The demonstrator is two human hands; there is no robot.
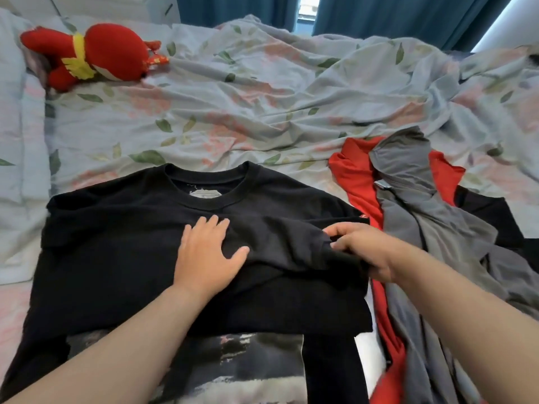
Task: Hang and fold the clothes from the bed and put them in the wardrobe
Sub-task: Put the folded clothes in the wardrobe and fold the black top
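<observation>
A black T-shirt (116,243) lies flat on the bed in front of me, collar pointing away, with a grey printed panel showing at its near end. My left hand (207,252) presses flat on its chest with fingers spread. My right hand (361,249) pinches the shirt's right sleeve, which is folded inward across the body. To the right lies a heap of clothes: a grey garment (423,211) on top of a red one (358,182), with dark cloth (490,211) at its far side.
The bed is covered by a crumpled floral sheet (262,97). A red and yellow plush toy (90,56) lies at the far left near a pillow (17,112). Blue curtains (379,16) hang behind the bed.
</observation>
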